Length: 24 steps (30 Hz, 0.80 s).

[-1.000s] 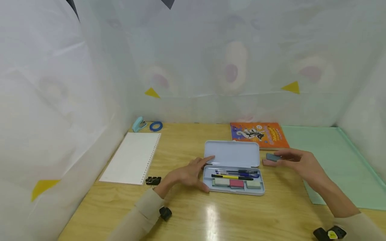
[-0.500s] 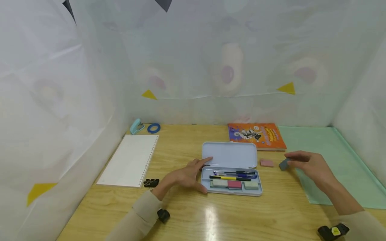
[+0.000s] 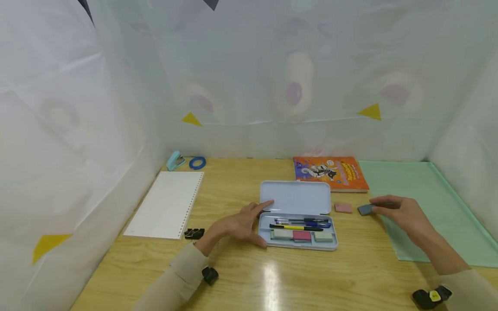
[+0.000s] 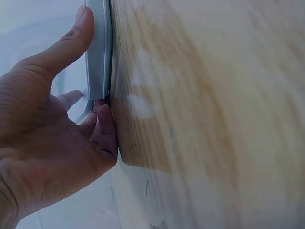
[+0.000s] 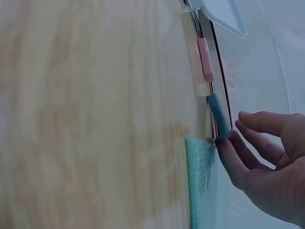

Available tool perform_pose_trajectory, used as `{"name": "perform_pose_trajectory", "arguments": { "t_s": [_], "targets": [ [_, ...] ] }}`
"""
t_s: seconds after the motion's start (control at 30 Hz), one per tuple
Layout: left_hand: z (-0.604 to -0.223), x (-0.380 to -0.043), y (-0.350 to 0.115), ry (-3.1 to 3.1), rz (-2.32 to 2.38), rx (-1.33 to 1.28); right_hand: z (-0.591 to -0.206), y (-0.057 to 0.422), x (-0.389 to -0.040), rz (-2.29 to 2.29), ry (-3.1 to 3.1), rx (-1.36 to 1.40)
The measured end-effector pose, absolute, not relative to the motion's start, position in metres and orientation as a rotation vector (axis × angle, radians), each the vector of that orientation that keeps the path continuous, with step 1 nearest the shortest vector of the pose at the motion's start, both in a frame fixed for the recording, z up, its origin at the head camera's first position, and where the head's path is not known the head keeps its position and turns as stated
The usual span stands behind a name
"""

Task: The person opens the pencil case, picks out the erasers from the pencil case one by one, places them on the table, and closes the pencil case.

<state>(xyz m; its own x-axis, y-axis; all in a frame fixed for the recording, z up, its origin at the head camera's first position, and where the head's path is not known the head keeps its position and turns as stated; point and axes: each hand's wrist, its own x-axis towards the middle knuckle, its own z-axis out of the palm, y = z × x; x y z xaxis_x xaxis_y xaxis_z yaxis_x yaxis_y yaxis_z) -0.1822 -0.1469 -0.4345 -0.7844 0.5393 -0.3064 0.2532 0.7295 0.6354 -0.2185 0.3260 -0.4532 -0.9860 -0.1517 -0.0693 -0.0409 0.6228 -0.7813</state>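
A pale-blue pencil case lies with its lid swung back on the wooden table. Its tray holds pens, a yellow-and-black pen and several erasers. My left hand grips the case's left end, thumb at the front corner and index finger over the lid's edge. To the right of the case, my right hand pinches the right end of a blue-grey eraser, low over the table. A pink eraser lies between that eraser and the case.
An orange book is behind the case, a green mat under the right hand's side. At left are a white notebook, a black binder clip, a light-blue stapler and a blue tape roll.
The right hand has moved the blue-grey eraser rightward, away from above the pink one, then turned it from tilted to flatter. The left hand stays at the case.
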Motion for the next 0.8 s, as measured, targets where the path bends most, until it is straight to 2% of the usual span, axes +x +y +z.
{"name": "perform_pose_trajectory", "arguments": {
  "t_s": [0.33,0.8],
  "targets": [
    [-0.433,-0.182,-0.148,2.457,0.795,0.616,-0.438,0.331,-0.201,-1.379,2.629,-0.235],
    [-0.431,-0.181,-0.146,2.462,0.792,0.616,-0.434,0.243,-0.170,-1.543,2.352,-0.612]
  ]
}}
